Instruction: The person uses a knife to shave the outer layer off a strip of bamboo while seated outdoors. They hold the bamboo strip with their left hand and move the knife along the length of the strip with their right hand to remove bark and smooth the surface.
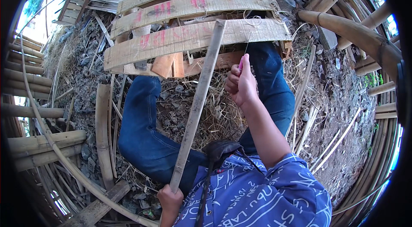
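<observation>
My left hand is closed round the lower end of a long, flat bamboo strip, close to my hip. The strip slants up and to the right, and its far end overlaps the front slat of a wooden crate; I cannot tell whether they touch. In my right hand, raised above the right knee, is a pink-handled knife. Its thin blade points away from me, seen almost edge-on, in front of the crate. The fingers wrap tightly round the handle, hiding most of it.
My bent legs in blue jeans straddle ground littered with straw and stones. Cut bamboo pieces lie on both sides. Bamboo poles stand at the right, and stacked bamboo lines the left. A small wooden crate sits far left.
</observation>
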Demonstrator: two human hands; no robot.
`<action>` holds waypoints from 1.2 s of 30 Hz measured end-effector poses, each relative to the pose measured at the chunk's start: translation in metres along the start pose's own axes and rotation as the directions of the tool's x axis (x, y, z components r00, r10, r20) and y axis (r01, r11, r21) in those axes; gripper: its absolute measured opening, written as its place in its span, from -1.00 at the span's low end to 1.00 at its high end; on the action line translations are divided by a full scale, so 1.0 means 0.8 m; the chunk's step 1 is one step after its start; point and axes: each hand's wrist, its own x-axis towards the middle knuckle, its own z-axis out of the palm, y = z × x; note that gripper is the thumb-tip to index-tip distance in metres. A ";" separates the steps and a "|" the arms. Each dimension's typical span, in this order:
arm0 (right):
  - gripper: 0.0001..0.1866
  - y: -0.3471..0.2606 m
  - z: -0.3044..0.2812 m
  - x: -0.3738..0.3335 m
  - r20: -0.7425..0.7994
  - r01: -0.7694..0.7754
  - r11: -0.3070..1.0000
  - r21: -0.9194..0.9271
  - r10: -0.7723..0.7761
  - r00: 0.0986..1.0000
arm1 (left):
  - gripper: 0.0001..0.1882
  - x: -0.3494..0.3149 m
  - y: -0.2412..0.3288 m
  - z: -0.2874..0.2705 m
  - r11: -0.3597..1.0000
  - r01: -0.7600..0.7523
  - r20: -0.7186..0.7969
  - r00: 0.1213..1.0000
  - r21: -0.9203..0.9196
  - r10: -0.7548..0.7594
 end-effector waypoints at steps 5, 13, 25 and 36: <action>-0.36 0.014 -0.014 -0.021 0.060 0.002 0.997 -0.078 0.003 0.998 | -0.82 0.006 0.007 -0.005 0.998 -0.027 0.007 1.000 0.055 0.026; -0.38 0.014 0.001 -0.042 0.087 -0.020 0.989 -0.150 0.033 0.996 | -0.81 0.004 0.001 -0.003 1.000 -0.005 0.001 1.000 0.024 0.005; -0.42 0.019 -0.003 -0.057 0.167 0.017 0.939 -0.343 0.044 0.985 | -0.81 0.005 0.000 -0.002 0.999 -0.042 -0.007 0.999 0.029 0.042; -0.34 -0.034 -0.025 -0.016 0.186 0.226 0.114 -0.967 -0.289 0.939 | -0.79 0.007 -0.003 -0.004 0.995 -0.089 -0.011 0.996 0.054 0.090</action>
